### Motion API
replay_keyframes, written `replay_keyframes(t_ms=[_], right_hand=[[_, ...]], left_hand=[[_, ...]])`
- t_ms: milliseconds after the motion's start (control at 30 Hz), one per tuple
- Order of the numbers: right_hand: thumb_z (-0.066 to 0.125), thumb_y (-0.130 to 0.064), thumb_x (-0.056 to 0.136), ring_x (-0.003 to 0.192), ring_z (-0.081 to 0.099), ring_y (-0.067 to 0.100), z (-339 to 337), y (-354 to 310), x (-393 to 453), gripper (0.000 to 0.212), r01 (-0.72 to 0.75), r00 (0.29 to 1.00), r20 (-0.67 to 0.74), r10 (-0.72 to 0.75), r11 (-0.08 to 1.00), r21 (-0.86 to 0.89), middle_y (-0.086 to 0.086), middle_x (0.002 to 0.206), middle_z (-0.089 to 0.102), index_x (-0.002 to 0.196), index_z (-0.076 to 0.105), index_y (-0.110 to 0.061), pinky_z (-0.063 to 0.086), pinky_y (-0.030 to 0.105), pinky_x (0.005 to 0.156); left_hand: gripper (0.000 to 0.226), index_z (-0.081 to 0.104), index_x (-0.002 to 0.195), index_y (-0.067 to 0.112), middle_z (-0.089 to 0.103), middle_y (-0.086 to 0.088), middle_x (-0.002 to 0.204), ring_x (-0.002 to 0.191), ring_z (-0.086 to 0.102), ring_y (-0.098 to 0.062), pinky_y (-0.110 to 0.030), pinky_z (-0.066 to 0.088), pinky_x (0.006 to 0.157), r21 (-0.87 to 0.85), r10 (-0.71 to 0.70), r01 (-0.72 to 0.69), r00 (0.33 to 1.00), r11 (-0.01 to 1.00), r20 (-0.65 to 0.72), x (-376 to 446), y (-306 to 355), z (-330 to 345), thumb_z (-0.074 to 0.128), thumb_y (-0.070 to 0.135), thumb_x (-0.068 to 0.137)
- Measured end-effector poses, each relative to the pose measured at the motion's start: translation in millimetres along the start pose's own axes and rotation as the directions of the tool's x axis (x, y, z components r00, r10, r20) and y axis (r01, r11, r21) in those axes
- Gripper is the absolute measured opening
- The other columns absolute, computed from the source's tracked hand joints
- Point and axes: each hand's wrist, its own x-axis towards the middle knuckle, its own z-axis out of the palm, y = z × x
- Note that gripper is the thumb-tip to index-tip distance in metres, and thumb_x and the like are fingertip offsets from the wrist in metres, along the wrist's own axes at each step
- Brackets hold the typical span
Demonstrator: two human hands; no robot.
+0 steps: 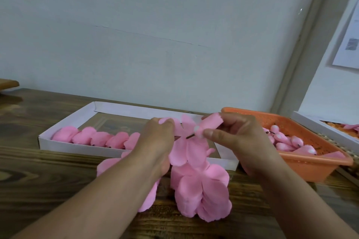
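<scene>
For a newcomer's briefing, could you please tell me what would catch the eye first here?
First the two hands at the centre: the right hand pinches a pink bud on a short dark stem, while the left hand holds a petal piece beside it. Nearer the camera a heap of petals lies on the wooden table, with a white box of pink pieces to the left and an orange tray of buds to the right.

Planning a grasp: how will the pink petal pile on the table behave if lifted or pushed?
Probably floppy: the pink petal pile is thin sheets with creased, curling edges. Likely very light, so a push may shear the layers apart on the wooden table. Unlikely to roll: it lies flat.
</scene>
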Motion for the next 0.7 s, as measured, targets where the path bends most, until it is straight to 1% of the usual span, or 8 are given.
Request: replay_keyframes(t_ms=[67, 100, 200, 300, 367, 433, 533, 700], right_hand=[[0.073, -0.012, 0.073, 0.077, 0.062, 0.046, 1.4, 2.7, 0.0, 0.009, -0.013, 1.000, -0.016, 0.012, 0.996, -0.083, 0.029, 0.083, 0.066, 0.082, 0.073, -0.008, 0.052, 0.058, 0.067], [0.073, -0.010, 0.075, 0.078, 0.062, 0.046, 1.3, 3.7, 0.4, 0.007, -0.002, 1.000, -0.024, -0.001, 0.990, -0.138, 0.029, 0.083, 0.066, 0.081, 0.073, -0.008, 0.050, 0.059, 0.070], [0.072, -0.006, 0.078, 0.081, 0.063, 0.040, 0.4, 4.6, 0.1, 0.004, 0.020, 0.999, -0.035, -0.029, 0.973, -0.231, 0.026, 0.082, 0.066, 0.080, 0.073, -0.009, 0.053, 0.053, 0.072], [0.072, -0.013, 0.077, 0.075, 0.063, 0.036, -2.1, 1.4, -1.0, 0.002, 0.011, 1.000, -0.017, -0.015, 0.980, -0.199, 0.032, 0.078, 0.061, 0.078, 0.073, -0.011, 0.056, 0.034, 0.061], [0.071, -0.008, 0.080, 0.077, 0.063, 0.036, -3.7, 1.1, -1.3, 0.004, 0.021, 1.000, 0.000, -0.022, 0.980, -0.198, 0.030, 0.079, 0.062, 0.078, 0.073, -0.010, 0.056, 0.035, 0.063], [0.071, -0.005, 0.080, 0.081, 0.064, 0.035, -4.5, 0.7, -1.4, 0.004, 0.019, 1.000, 0.001, -0.019, 0.975, -0.221, 0.028, 0.081, 0.065, 0.079, 0.073, -0.008, 0.055, 0.031, 0.070], [0.071, -0.004, 0.079, 0.076, 0.066, 0.021, -5.3, -3.3, -2.9, 0.005, 0.007, 1.000, -0.003, -0.007, 0.973, -0.232, 0.017, 0.078, 0.068, 0.077, 0.073, -0.009, 0.050, 0.016, 0.062], [0.073, -0.006, 0.076, 0.075, 0.063, 0.006, -5.8, -10.6, -5.2, 0.003, 0.014, 0.999, -0.033, -0.025, 0.958, -0.287, 0.012, 0.077, 0.069, 0.075, 0.073, -0.009, 0.044, 0.004, 0.059]], left_hand=[[0.017, 0.061, 0.098, 0.013, 0.069, -0.012, 0.092, 0.088, 0.066, -0.031, -0.048, 0.055, 0.085, -0.032, -0.006, 0.006, 1.000, 0.999, 0.016, -1.9, -2.9, 2.1, 0.044, 0.015, 0.096], [0.018, 0.060, 0.102, 0.010, 0.071, -0.013, 0.087, 0.081, 0.069, -0.031, -0.051, 0.057, 0.077, -0.084, -0.020, 0.023, 0.999, 0.996, 0.042, -3.9, -3.2, 1.9, 0.043, 0.014, 0.097], [0.020, 0.058, 0.107, 0.006, 0.072, -0.011, 0.076, 0.056, 0.070, -0.021, -0.034, 0.057, 0.048, -0.278, -0.062, 0.106, 0.985, 0.955, 0.162, -8.5, -3.2, 1.6, 0.041, 0.012, 0.100], [0.019, 0.063, 0.101, 0.006, 0.075, -0.008, 0.081, 0.066, 0.072, -0.018, -0.032, 0.059, 0.058, -0.362, -0.105, 0.196, 0.961, 0.911, 0.256, -12.2, -3.9, -0.9, 0.062, 0.021, 0.090], [0.033, 0.066, 0.101, 0.002, 0.074, -0.013, 0.095, 0.081, 0.071, -0.023, -0.034, 0.059, 0.072, -0.407, -0.163, 0.301, 0.926, 0.862, 0.340, -14.7, -4.3, -1.1, 0.071, 0.019, 0.073], [0.025, 0.066, 0.099, -0.001, 0.072, -0.017, 0.099, 0.084, 0.068, -0.025, -0.035, 0.057, 0.077, -0.426, -0.221, 0.380, 0.900, 0.821, 0.376, -17.9, -4.3, 0.2, 0.069, 0.010, 0.076], [0.005, 0.063, 0.090, 0.001, 0.072, -0.016, 0.079, 0.069, 0.067, -0.024, -0.038, 0.055, 0.067, -0.399, -0.262, 0.394, 0.901, 0.828, 0.347, -18.7, -6.8, 2.8, 0.060, 0.003, 0.088], [0.012, 0.062, 0.103, 0.006, 0.070, -0.016, 0.096, 0.070, 0.067, -0.024, -0.034, 0.055, 0.049, -0.322, -0.195, 0.279, 0.943, 0.904, 0.271, -16.1, -11.0, 2.4, 0.059, 0.009, 0.091]])
